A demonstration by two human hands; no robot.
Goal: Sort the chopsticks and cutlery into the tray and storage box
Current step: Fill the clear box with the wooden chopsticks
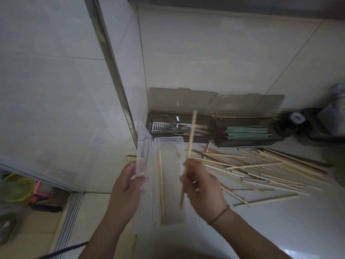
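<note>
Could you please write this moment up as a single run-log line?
left hand: holds clear box lid | right hand: grips chopstick above box | box: one chopstick inside | pile: loose on counter

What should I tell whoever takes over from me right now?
Left hand holds the open lid of the clear storage box.
Right hand grips one wooden chopstick, fingers curled round it, above the box.
Done: one chopstick lies in the box; forks sit in the dark tray; green chopsticks fill the second dark box.
Left: the loose chopstick pile on the counter, right of the box.
</note>
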